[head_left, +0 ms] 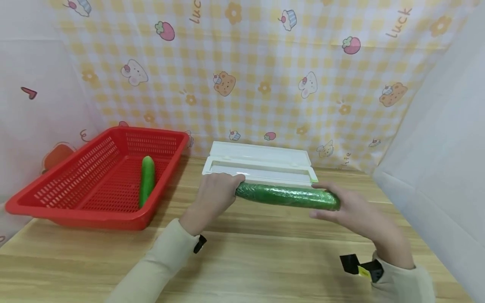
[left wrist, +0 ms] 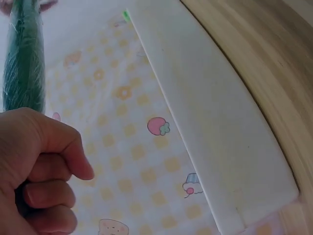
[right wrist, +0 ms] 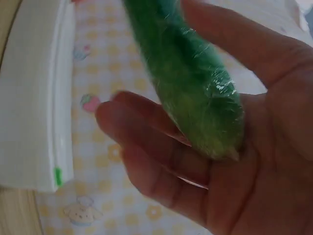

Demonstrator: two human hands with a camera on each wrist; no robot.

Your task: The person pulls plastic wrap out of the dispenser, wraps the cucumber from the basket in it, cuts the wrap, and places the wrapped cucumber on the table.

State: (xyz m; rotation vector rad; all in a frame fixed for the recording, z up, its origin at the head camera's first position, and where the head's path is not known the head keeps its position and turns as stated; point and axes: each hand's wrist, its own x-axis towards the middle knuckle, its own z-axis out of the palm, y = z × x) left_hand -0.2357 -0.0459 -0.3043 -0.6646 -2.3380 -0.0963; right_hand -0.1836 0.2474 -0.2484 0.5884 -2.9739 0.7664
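A cucumber point(head_left: 289, 196) wrapped in clear film is held level above the table, in front of a long white box. My left hand point(head_left: 219, 189) grips its left end, fingers curled; in the left wrist view that hand point(left wrist: 41, 166) hides the end. At the other end, my right hand point(head_left: 350, 210) has thumb and fingers spread apart. The right wrist view shows the cucumber's tip point(right wrist: 210, 122) against the palm of the right hand point(right wrist: 244, 152), the fingers only slightly bent. Behind the cucumber, the white box point(head_left: 259, 153) lies with its lid raised.
On the left stands a red plastic basket point(head_left: 98, 221) with another cucumber point(head_left: 147, 181) inside. The wooden table point(head_left: 257, 261) meets a checked cloth point(head_left: 261, 54) at the back and a white panel point(head_left: 435, 168) on the right.
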